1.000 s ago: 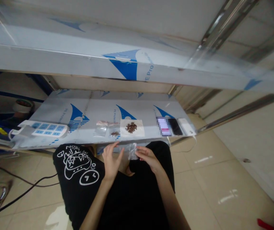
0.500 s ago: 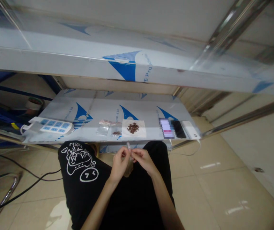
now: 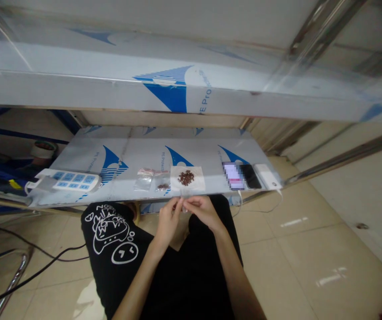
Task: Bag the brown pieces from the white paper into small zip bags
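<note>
My left hand point(image 3: 168, 221) and my right hand point(image 3: 205, 211) meet above my lap, close to the shelf's front edge. Fingers of both are pinched on a small clear plastic bag point(image 3: 185, 193), whose top pokes up between them; its contents are hard to make out. Just beyond, a pile of small dark brown pieces point(image 3: 186, 178) lies on a white paper square point(image 3: 198, 181). To its left is a little clear bag with some brown pieces in it point(image 3: 163, 186). Flat clear plastic bags point(image 3: 143, 181) lie further left.
A white power strip point(image 3: 77, 181) sits at the left end of the metal shelf point(image 3: 137, 153). Two phones point(image 3: 233, 176) and a white power bank point(image 3: 267, 176) with a cable lie at the right. An upper shelf point(image 3: 110, 93) crosses overhead. Black cables point(image 3: 44, 250) run at the left.
Both hands have moved slightly forward and up, nearer the paper, with the clear bag still between their fingers. The view has shifted a little; things on the shelf look unchanged.
</note>
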Tool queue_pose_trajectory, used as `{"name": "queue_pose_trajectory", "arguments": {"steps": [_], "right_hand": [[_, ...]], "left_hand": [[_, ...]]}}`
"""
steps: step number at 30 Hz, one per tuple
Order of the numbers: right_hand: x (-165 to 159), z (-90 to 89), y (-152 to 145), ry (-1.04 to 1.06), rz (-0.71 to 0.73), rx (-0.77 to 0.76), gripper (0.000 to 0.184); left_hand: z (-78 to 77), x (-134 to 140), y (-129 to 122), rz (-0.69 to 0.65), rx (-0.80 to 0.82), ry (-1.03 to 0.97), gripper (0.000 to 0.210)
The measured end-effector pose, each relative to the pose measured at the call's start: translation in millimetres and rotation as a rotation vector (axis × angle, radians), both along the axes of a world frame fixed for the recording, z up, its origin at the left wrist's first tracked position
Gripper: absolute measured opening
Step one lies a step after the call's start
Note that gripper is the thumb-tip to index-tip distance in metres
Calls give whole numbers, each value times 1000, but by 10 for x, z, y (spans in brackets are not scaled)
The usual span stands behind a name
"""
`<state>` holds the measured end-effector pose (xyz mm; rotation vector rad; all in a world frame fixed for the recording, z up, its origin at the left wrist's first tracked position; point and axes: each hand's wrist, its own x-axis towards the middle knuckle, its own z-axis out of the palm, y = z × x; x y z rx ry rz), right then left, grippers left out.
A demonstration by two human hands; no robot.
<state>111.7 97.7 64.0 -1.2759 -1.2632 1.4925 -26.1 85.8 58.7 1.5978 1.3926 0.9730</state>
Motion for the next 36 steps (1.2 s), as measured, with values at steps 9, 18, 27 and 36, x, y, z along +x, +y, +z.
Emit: {"name": "queue_pose_trajectory", "arguments": {"steps": [9,18,27,36], "right_hand": [[-121,137,299,75,-36,22,22],[-72,88,433,-179,-278,214,22],[50,-23,293,-640,-307,376,20],[-28,-305,304,-587,-268,283,20]], "left_hand": [[260,-75,303,81,67,82,40],[215,70,539,60,-12,159,30],[-57,279,447,39,5,362,30],[-230,170,364,102,94,491,28]]}}
